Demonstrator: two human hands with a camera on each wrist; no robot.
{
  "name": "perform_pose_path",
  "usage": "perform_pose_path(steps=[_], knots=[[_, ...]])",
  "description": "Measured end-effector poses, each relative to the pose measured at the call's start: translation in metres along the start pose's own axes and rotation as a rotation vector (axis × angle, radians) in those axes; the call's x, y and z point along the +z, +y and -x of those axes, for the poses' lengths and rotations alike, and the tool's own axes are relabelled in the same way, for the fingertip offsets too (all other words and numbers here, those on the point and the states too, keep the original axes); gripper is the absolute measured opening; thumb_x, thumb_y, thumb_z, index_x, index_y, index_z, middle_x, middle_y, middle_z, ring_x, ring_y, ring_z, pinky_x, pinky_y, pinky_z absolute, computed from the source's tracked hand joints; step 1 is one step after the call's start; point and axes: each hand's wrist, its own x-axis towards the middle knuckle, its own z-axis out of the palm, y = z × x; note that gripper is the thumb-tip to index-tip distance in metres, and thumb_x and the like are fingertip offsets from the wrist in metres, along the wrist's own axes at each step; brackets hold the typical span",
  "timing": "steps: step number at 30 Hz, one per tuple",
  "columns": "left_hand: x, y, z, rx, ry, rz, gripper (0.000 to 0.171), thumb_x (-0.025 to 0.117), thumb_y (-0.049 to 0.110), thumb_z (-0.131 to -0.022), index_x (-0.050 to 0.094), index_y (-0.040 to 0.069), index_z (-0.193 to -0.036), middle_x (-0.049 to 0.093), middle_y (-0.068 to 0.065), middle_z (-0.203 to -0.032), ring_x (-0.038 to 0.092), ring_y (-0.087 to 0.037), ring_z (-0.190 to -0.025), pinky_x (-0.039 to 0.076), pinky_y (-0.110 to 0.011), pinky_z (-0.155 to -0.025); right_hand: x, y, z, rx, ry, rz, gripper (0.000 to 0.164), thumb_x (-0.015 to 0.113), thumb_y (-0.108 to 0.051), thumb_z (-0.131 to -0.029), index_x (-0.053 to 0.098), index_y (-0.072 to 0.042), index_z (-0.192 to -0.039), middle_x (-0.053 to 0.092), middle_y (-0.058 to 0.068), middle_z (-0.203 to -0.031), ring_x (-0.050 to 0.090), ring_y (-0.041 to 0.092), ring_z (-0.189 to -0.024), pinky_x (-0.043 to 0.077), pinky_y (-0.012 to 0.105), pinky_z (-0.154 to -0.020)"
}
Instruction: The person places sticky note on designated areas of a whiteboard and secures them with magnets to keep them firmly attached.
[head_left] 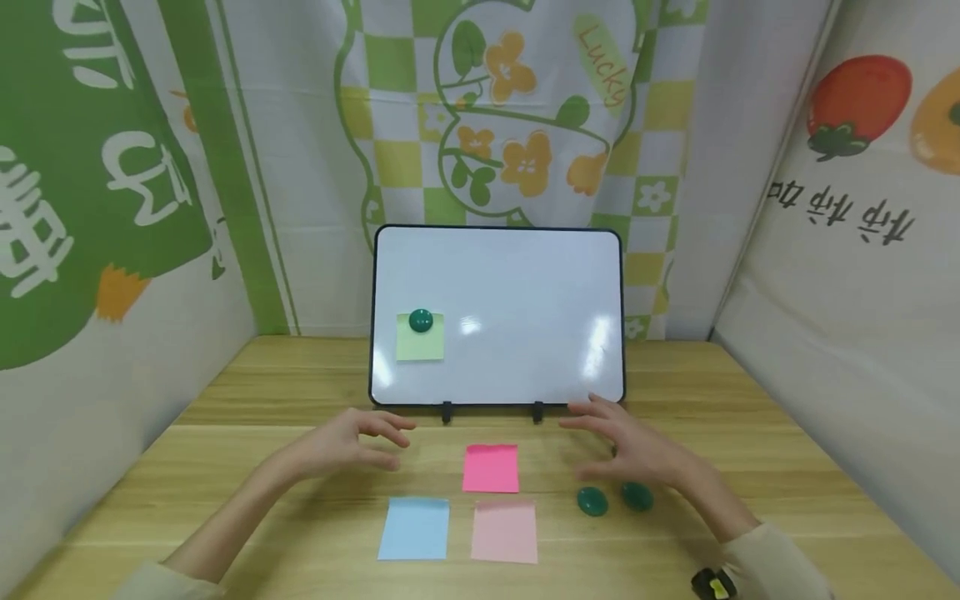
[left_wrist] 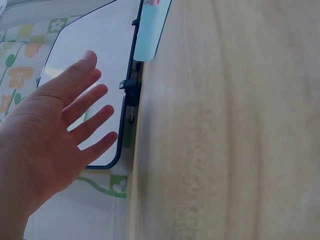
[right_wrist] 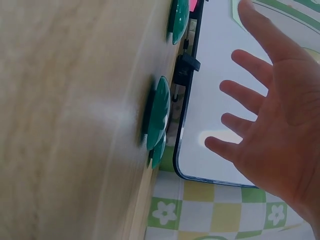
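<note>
My left hand point(head_left: 341, 446) hovers over the table, left of a bright pink sticky note point(head_left: 491, 468), its fingers spread and holding nothing. On the other side my right hand point(head_left: 637, 446) is held above the green round magnets, fingers apart and palm bare in the right wrist view. Two magnets, one point(head_left: 592, 501) beside the other point(head_left: 637, 497), show below that hand; a third is mostly hidden by it. Nearer the front lie a blue sticky note point(head_left: 415, 529) and a pale pink one point(head_left: 504, 532). A green sticky note point(head_left: 420, 343) hangs on the whiteboard point(head_left: 517, 300) under a green magnet point(head_left: 421, 320).
The whiteboard stands upright on small black feet point(head_left: 537, 412) at the back of the wooden table point(head_left: 300, 550). Printed curtains point(head_left: 525, 108) hang behind it and along both sides. A dark object with a yellow patch point(head_left: 714, 584) sits by the right sleeve.
</note>
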Motion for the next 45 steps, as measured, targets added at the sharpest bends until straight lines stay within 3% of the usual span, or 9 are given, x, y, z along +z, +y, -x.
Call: perform_pose_path(steps=[7, 15, 21, 28, 34, 45], knots=[[0.002, -0.004, 0.005, 0.01, -0.044, -0.013, 0.036, 0.076, 0.029, -0.087, 0.072, 0.012, -0.118, 0.057, -0.004, -0.144, 0.045, -0.04, -0.138, 0.038, -0.067, -0.106, 0.001, 0.004, 0.006, -0.048, -0.087, -0.047, 0.078, 0.08, -0.044, -0.079, 0.049, -0.02, -0.146, 0.034, 0.013, -0.159, 0.013, 0.052, -0.148, 0.023, 0.079, -0.104], [0.002, -0.007, 0.007, 0.058, -0.07, -0.026, 0.033, 0.078, 0.03, -0.084, 0.074, 0.014, -0.113, 0.054, -0.012, -0.146, 0.041, -0.047, -0.138, 0.036, -0.069, -0.106, 0.001, 0.01, 0.009, -0.067, -0.168, -0.126, 0.081, 0.079, -0.043, -0.08, 0.044, -0.021, -0.149, 0.027, 0.019, -0.161, 0.007, 0.054, -0.148, 0.02, 0.081, -0.104], [0.002, -0.005, 0.008, 0.044, -0.082, -0.035, 0.033, 0.078, 0.03, -0.083, 0.073, 0.015, -0.113, 0.052, -0.012, -0.148, 0.038, -0.05, -0.139, 0.03, -0.075, -0.105, -0.001, 0.011, 0.012, -0.072, -0.218, -0.159, 0.08, 0.081, -0.039, -0.08, 0.045, -0.02, -0.149, 0.024, 0.024, -0.161, 0.003, 0.057, -0.147, 0.018, 0.082, -0.103], [0.004, -0.004, 0.008, 0.005, -0.095, -0.035, 0.035, 0.078, 0.031, -0.084, 0.073, 0.014, -0.114, 0.048, -0.013, -0.151, 0.034, -0.051, -0.141, 0.028, -0.075, -0.105, -0.001, 0.01, 0.016, -0.074, -0.233, -0.151, 0.078, 0.081, -0.04, -0.078, 0.048, -0.022, -0.147, 0.025, 0.024, -0.16, 0.005, 0.056, -0.147, 0.017, 0.081, -0.105], [0.007, -0.006, 0.009, 0.016, -0.105, -0.049, 0.04, 0.079, 0.033, -0.083, 0.071, 0.014, -0.117, 0.045, -0.017, -0.153, 0.033, -0.052, -0.141, 0.025, -0.076, -0.107, 0.001, 0.013, 0.019, -0.056, -0.259, -0.162, 0.074, 0.08, -0.039, -0.079, 0.051, -0.026, -0.145, 0.023, 0.024, -0.161, 0.005, 0.055, -0.147, 0.015, 0.081, -0.105], [0.007, -0.001, 0.009, -0.004, -0.146, -0.078, 0.029, 0.08, 0.034, -0.081, 0.073, 0.023, -0.107, 0.041, -0.018, -0.155, 0.032, -0.051, -0.142, 0.029, -0.073, -0.107, -0.001, 0.014, 0.018, -0.03, -0.29, -0.154, 0.068, 0.081, -0.031, -0.079, 0.055, -0.024, -0.141, 0.025, 0.023, -0.161, 0.007, 0.054, -0.147, 0.016, 0.08, -0.107]])
